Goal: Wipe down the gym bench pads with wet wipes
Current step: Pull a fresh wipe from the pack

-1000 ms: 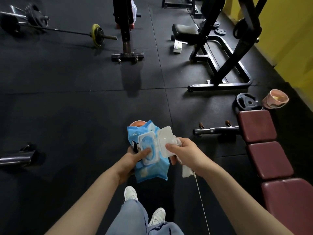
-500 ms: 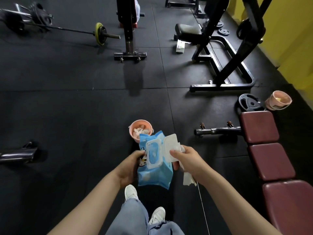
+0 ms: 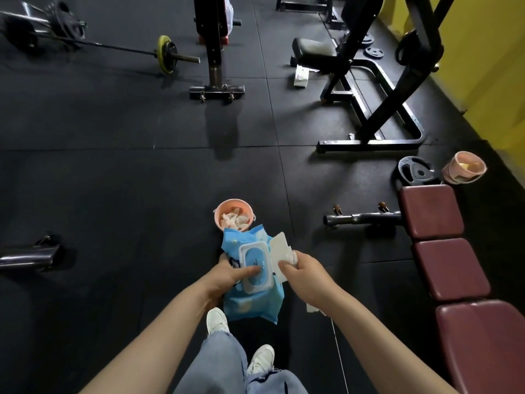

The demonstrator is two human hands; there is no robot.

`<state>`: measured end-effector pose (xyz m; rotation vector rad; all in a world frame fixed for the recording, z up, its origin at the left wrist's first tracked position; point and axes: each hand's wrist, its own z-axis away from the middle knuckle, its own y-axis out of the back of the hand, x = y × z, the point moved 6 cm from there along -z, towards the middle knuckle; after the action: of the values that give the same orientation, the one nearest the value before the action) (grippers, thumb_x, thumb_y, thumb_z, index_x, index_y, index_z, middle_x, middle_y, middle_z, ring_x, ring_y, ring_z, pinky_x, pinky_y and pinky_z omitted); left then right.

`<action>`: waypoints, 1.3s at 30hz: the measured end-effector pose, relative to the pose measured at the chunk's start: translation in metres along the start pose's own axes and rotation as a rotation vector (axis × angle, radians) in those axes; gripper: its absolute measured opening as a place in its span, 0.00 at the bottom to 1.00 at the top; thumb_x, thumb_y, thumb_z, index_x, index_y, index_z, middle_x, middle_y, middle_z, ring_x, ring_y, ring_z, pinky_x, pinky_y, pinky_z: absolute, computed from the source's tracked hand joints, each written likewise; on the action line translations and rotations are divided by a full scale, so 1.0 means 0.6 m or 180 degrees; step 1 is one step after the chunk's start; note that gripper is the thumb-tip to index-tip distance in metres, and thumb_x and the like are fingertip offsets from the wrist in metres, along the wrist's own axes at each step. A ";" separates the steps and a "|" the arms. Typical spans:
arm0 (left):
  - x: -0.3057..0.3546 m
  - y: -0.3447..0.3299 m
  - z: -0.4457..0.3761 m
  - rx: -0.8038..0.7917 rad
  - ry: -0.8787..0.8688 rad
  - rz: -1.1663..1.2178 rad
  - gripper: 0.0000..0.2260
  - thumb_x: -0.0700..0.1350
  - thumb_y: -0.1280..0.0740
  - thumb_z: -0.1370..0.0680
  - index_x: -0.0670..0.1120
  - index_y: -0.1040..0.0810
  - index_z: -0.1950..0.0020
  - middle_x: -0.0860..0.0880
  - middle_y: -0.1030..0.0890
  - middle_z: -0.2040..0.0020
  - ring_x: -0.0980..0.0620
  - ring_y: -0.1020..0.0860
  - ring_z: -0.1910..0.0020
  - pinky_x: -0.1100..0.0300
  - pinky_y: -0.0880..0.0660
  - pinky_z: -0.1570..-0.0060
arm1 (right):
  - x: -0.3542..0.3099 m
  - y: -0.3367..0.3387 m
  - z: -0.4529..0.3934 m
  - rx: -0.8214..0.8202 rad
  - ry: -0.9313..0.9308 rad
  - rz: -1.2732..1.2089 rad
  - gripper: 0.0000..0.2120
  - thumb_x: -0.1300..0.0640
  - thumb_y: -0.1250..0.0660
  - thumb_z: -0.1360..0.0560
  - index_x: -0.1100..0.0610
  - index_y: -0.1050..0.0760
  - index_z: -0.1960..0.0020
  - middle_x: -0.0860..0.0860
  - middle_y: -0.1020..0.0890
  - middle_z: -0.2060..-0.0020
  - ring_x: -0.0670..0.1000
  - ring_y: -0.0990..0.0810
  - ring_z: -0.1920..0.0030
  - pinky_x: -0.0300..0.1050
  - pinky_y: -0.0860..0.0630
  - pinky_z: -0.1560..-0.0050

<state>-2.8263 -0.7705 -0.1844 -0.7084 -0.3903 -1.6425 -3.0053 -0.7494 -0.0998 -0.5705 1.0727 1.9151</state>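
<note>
Left hand (image 3: 227, 275) gripping blue wet wipes pack (image 3: 251, 285), thumb across its opening. Right hand (image 3: 304, 275) pinching white wipe (image 3: 291, 258) beside raised lid (image 3: 279, 253). Maroon bench pads (image 3: 450, 268) well right of fingers.

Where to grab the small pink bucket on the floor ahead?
Best by the rim of the pink bucket, coming from above: it stands upright and open, used wipes inside, wipes pack overlapping its near side. Whether the side lugs carry a handle is unclear.

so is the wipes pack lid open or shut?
Open. The white flip lid stands swung out to the right of the wipes pack, baring the blue oval opening under the left hand's thumb.
</note>
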 end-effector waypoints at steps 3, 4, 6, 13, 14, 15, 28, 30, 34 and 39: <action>0.009 0.001 -0.001 0.0060 -0.0157 -0.0186 0.31 0.43 0.21 0.31 0.50 0.33 0.34 0.46 0.19 0.43 0.46 0.17 0.47 0.52 0.19 0.50 | 0.004 -0.011 0.000 -0.0094 0.0049 -0.0059 0.09 0.49 0.40 0.19 0.51 0.23 0.50 0.46 0.18 0.59 0.47 0.20 0.58 0.45 0.24 0.54; 0.012 0.004 -0.002 0.0098 -0.0208 -0.0265 0.29 0.42 0.21 0.30 0.50 0.32 0.35 0.46 0.18 0.43 0.47 0.17 0.48 0.52 0.19 0.51 | 0.004 -0.015 0.001 -0.0117 0.0075 -0.0163 0.10 0.45 0.40 0.20 0.48 0.23 0.49 0.44 0.17 0.56 0.46 0.19 0.54 0.45 0.23 0.51; 0.019 0.005 -0.003 0.0111 -0.0253 -0.0358 0.27 0.40 0.22 0.30 0.49 0.30 0.35 0.46 0.17 0.45 0.47 0.16 0.49 0.53 0.19 0.53 | 0.003 -0.013 0.002 -0.0040 0.0132 -0.0477 0.13 0.39 0.41 0.21 0.45 0.22 0.49 0.43 0.18 0.55 0.42 0.19 0.54 0.42 0.23 0.52; 0.018 -0.012 0.005 -0.0284 -0.0163 0.0323 0.21 0.44 0.30 0.22 0.46 0.30 0.30 0.42 0.16 0.44 0.43 0.16 0.48 0.50 0.19 0.55 | 0.069 -0.031 -0.019 -0.0268 -0.0812 -0.0729 0.35 0.33 0.30 0.30 0.52 0.32 0.32 0.47 0.20 0.42 0.47 0.20 0.46 0.46 0.21 0.46; 0.019 -0.017 0.010 -0.0428 -0.0082 0.0516 0.19 0.49 0.34 0.19 0.46 0.29 0.30 0.41 0.17 0.42 0.41 0.17 0.45 0.48 0.20 0.51 | 0.070 -0.037 -0.018 -0.0392 -0.0893 -0.0958 0.31 0.36 0.30 0.29 0.53 0.30 0.34 0.46 0.19 0.45 0.47 0.18 0.48 0.44 0.21 0.49; 0.017 -0.022 0.012 -0.0612 0.0015 0.0688 0.20 0.54 0.39 0.18 0.45 0.27 0.30 0.39 0.18 0.39 0.40 0.18 0.42 0.46 0.21 0.46 | 0.068 -0.038 -0.016 -0.0434 -0.0909 -0.1092 0.25 0.38 0.31 0.27 0.53 0.27 0.37 0.45 0.17 0.49 0.46 0.17 0.51 0.43 0.20 0.53; 0.020 -0.039 -0.008 -0.0231 -0.0388 0.0022 0.26 0.39 0.24 0.27 0.52 0.30 0.34 0.45 0.17 0.43 0.45 0.16 0.46 0.42 0.20 0.44 | 0.098 -0.030 -0.034 -0.0248 -0.0749 -0.1054 0.23 0.45 0.23 0.31 0.53 0.26 0.41 0.47 0.17 0.50 0.47 0.16 0.52 0.43 0.18 0.52; 0.018 -0.045 -0.013 -0.0150 -0.0392 0.0193 0.25 0.37 0.25 0.27 0.50 0.29 0.34 0.44 0.16 0.44 0.43 0.16 0.47 0.41 0.20 0.45 | 0.106 -0.030 -0.040 -0.0170 -0.0761 -0.1082 0.22 0.46 0.24 0.30 0.52 0.27 0.41 0.47 0.17 0.50 0.47 0.16 0.52 0.45 0.18 0.50; 0.024 -0.049 -0.040 -0.0057 -0.0495 -0.0105 0.34 0.40 0.23 0.28 0.50 0.35 0.26 0.44 0.19 0.39 0.46 0.18 0.44 0.49 0.19 0.46 | 0.117 -0.011 -0.058 0.0036 -0.0746 -0.0461 0.24 0.42 0.27 0.29 0.51 0.28 0.39 0.45 0.20 0.47 0.46 0.19 0.49 0.44 0.20 0.51; 0.023 -0.009 -0.094 0.0510 -0.0081 -0.1797 0.45 0.53 0.26 0.25 0.47 0.53 0.19 0.43 0.36 0.23 0.45 0.32 0.27 0.54 0.31 0.33 | 0.147 0.041 -0.074 0.0750 -0.0952 -0.0314 0.24 0.51 0.34 0.24 0.55 0.34 0.31 0.53 0.24 0.40 0.53 0.24 0.45 0.43 0.30 0.52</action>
<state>-2.8455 -0.8150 -0.2175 -0.5227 -0.7837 -2.1006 -3.0743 -0.7540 -0.1747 -0.1931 1.0347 1.6936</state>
